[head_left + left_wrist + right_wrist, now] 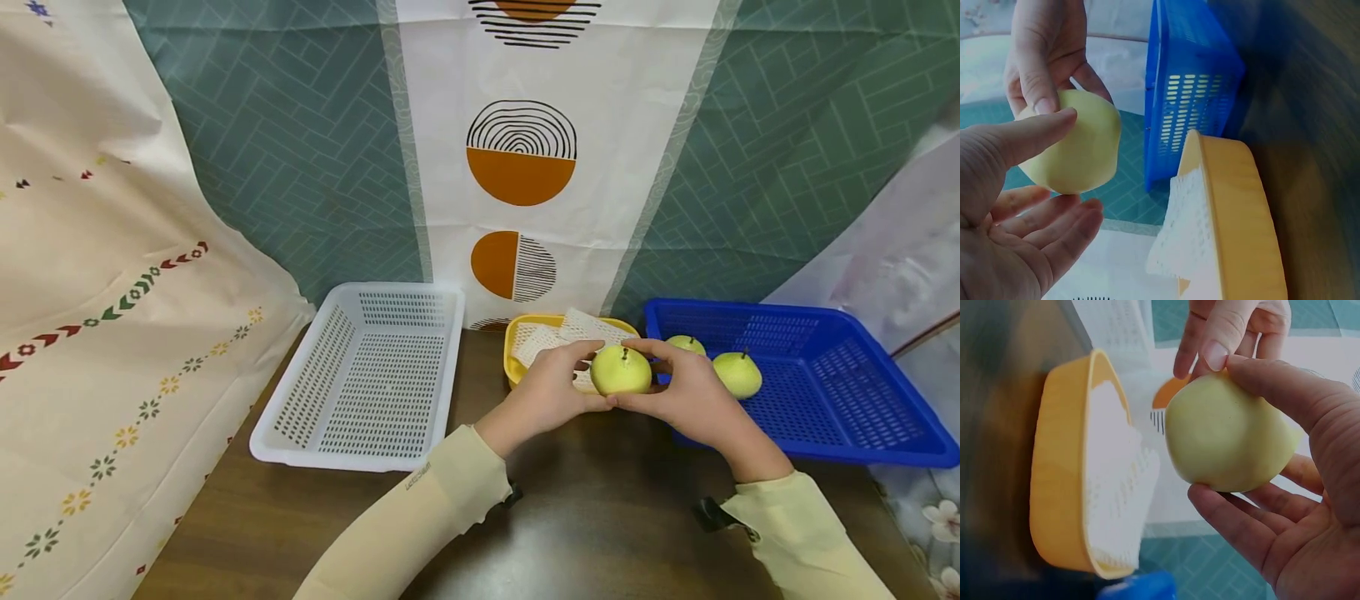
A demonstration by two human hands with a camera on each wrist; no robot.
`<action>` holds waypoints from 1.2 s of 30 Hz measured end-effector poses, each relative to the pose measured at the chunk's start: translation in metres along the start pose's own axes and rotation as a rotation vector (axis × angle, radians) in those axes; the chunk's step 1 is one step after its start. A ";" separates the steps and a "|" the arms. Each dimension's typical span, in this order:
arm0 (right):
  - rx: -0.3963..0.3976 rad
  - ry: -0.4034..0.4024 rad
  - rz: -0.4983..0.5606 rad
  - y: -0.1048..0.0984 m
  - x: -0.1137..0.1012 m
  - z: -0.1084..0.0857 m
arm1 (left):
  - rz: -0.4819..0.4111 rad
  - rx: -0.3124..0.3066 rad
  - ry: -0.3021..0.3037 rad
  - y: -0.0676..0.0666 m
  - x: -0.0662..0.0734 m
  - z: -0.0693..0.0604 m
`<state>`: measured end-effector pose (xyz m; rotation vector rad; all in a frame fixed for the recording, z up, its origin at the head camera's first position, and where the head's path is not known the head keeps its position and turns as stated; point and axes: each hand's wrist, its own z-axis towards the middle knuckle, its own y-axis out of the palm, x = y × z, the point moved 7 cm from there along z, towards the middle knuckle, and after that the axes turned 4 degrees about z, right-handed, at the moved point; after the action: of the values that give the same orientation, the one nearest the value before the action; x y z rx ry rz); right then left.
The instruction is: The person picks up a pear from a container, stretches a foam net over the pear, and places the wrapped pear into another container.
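Both hands hold one yellow-green pear (621,371) between them, stem upward, in front of the yellow basket (512,360). My left hand (550,385) grips its left side with thumb and fingers. On the other side, my right hand (693,393) has its thumb and fingers curled round the fruit. The two thumbs meet at the near side of the pear (1229,437), as the right wrist view shows. White foam nets (592,325) lie in the yellow basket, partly hidden by the hands. Two more pears (738,375) sit in the blue basket (862,454), near the right hand.
A white plastic basket (352,457) with nothing in it stands at the left on the brown wooden table (555,533). Patterned cloth (300,142) hangs behind the baskets. Pale flowered cloth (112,417) drapes along the left side.
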<state>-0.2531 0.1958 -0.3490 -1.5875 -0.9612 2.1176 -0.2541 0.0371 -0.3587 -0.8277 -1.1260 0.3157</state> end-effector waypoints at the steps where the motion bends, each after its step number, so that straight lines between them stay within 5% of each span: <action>1: -0.001 -0.006 0.013 0.002 -0.001 0.000 | -0.002 0.001 -0.001 0.000 -0.001 -0.002; 8: -0.025 -0.018 0.035 0.019 -0.002 -0.002 | -0.052 -0.037 -0.053 -0.001 -0.014 -0.013; 21: -0.118 0.009 0.192 0.052 -0.002 -0.008 | -0.149 -0.077 -0.024 -0.001 -0.032 -0.034; 36: -0.185 0.006 0.242 0.086 0.014 -0.021 | -0.171 -0.102 -0.067 0.027 -0.054 -0.052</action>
<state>-0.2264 0.1493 -0.4208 -1.8839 -1.0344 2.2344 -0.2266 0.0001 -0.4232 -0.8087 -1.2756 0.1456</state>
